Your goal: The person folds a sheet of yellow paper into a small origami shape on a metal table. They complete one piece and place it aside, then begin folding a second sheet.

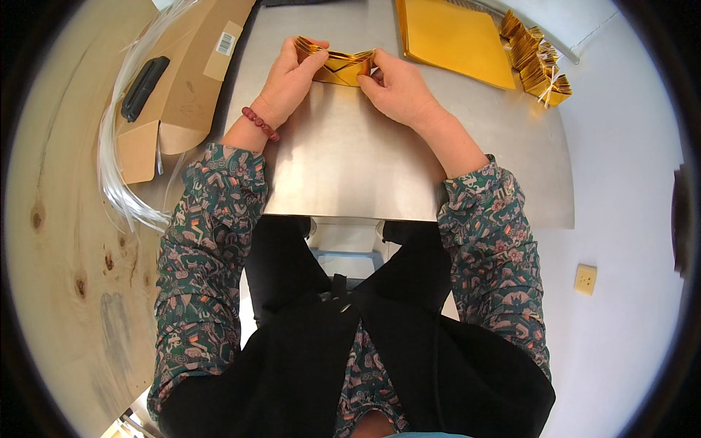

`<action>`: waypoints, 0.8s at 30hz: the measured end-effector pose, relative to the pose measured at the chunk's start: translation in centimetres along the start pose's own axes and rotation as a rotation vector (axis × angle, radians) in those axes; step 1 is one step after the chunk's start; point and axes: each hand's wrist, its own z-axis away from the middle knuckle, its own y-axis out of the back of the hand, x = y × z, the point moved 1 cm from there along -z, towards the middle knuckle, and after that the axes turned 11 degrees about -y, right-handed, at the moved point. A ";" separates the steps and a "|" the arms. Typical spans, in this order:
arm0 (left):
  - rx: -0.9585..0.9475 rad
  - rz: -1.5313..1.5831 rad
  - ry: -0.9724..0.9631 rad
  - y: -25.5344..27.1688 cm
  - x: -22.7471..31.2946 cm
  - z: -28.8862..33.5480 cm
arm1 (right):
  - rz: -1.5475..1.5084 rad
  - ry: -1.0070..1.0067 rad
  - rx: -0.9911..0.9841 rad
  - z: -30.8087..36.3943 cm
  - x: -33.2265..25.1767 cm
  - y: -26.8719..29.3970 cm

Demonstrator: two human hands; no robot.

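Note:
A folded piece of shiny gold foil paper [339, 74] is held between my two hands above the far middle of the metal table. My left hand [290, 73] pinches its left end, thumb on the near side and fingers behind. At its right end my right hand [398, 86] grips it the same way, the fingers curled and partly hidden. The paper shows layered, pleated edges along its top and a crossed fold on the face toward me. A beaded dark red bracelet [261, 124] circles my left wrist.
A stack of flat gold sheets [460, 40] lies at the far right, beside bundled folded gold pieces [537, 62] tied with white strands. On the left stand a cardboard box [193, 80], a black object [144, 89] and a hank of clear strands [111, 157]. The metal table [350, 175] meets a white wall.

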 end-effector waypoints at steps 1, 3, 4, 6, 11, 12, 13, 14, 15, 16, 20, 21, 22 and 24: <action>-0.007 -0.001 -0.008 0.1 0.0 0.0 | 0.015 0.016 0.003 0.0 0.0 0.1; -0.071 -0.021 -0.038 0.7 0.0 0.0 | 0.065 0.011 -0.008 -0.1 0.1 0.3; -0.124 -0.035 -0.090 1.2 0.0 -0.1 | 0.068 0.016 -0.022 -0.2 0.2 0.5; -0.238 -0.116 -0.045 2.6 -0.1 -0.7 | 0.067 0.005 -0.050 -0.3 0.3 0.7; -0.287 -0.268 -0.013 4.5 -0.3 -1.2 | -0.030 -0.036 -0.009 -0.6 0.7 0.5; -0.188 -0.250 -0.072 4.0 -0.4 -1.1 | -0.019 -0.027 0.032 -0.6 0.7 0.3; -0.171 -0.296 -0.080 3.8 -0.3 -1.0 | -0.014 -0.032 0.041 -0.6 0.7 0.1; -0.152 -0.358 -0.062 3.4 -0.3 -0.8 | 0.012 -0.048 0.058 -0.6 0.8 -0.1; -0.129 -0.424 -0.032 3.1 -0.1 -0.6 | 0.044 -0.066 0.074 -0.6 0.9 -0.4; -0.072 -0.434 0.002 2.6 -0.1 -0.3 | 0.062 -0.069 0.093 -0.6 0.9 -0.6; -0.029 -0.579 0.000 1.4 0.9 0.6 | 0.114 -0.066 0.136 -0.4 1.1 -1.2; -0.025 -0.639 -0.054 1.2 1.2 0.7 | 0.119 -0.058 0.143 -0.4 1.2 -1.2; -0.019 -0.707 -0.085 0.9 1.5 0.8 | 0.136 -0.067 0.136 -0.4 1.2 -1.2; -0.001 -0.704 -0.097 0.6 1.9 1.0 | 0.171 -0.082 0.125 -0.4 1.2 -1.1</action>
